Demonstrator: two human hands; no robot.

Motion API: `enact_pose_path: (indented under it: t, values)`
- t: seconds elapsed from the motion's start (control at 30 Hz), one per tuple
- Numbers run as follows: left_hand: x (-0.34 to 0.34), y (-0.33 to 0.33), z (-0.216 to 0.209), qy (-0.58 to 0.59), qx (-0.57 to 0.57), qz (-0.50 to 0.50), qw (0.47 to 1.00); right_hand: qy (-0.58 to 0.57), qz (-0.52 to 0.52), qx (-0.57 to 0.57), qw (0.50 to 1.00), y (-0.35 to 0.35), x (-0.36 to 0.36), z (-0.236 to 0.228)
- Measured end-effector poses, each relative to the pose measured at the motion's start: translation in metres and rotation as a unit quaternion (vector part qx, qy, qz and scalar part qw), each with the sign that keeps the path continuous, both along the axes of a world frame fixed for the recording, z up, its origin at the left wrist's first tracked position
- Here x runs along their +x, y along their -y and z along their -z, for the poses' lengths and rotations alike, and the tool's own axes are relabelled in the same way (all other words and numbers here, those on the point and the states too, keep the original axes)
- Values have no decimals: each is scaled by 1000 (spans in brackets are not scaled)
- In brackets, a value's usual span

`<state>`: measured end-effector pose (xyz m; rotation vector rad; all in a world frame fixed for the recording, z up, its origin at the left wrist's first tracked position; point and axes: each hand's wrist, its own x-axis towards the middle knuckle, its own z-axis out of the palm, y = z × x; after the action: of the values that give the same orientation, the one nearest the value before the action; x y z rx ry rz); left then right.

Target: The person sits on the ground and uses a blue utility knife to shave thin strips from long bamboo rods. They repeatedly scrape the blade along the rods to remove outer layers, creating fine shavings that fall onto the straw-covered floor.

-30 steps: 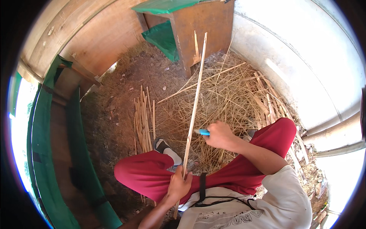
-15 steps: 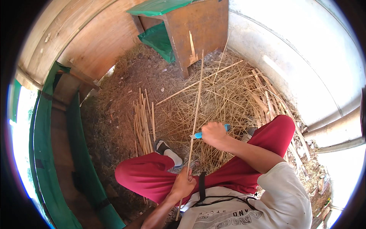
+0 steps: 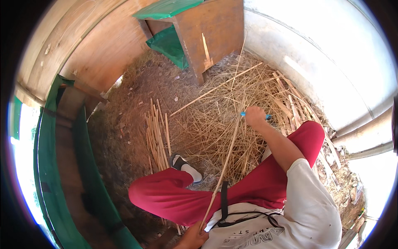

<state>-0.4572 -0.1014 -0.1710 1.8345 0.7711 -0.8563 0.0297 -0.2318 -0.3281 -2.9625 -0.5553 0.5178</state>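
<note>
A long thin bamboo strip (image 3: 225, 168) slants up and away from my lap over the crossed legs. My left hand (image 3: 195, 236), at the lower edge by my shirt, is closed round its near end. Farther out, my right hand (image 3: 254, 116) grips a blue utility knife (image 3: 268, 117). The front of the knife meets the strip close to its far end. The blade itself is too small to make out.
Thin shavings (image 3: 219, 128) lie heaped on the dirt floor. Split bamboo strips (image 3: 155, 133) lie left of my sandalled foot (image 3: 178, 162), with wider pieces (image 3: 293, 106) at the right wall. A wooden stand (image 3: 209, 37) with green sheeting stands behind; a green-covered bench (image 3: 93, 166) is at left.
My right hand with the knife has moved outward and slightly right along the strip. My left hand has drawn down toward my body, bringing the strip nearer and tilting it more to the right.
</note>
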Motion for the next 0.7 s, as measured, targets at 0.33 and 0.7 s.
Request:
enact_pose_path:
  t: [0.33,0.7]
  values:
    - [-34,-18,-33,-9,45,-2,999,25,112,-34,993,45,47,37]
    - [-21,-46,-54,120,149,-30,981,70,218,90,969,51,54,10]
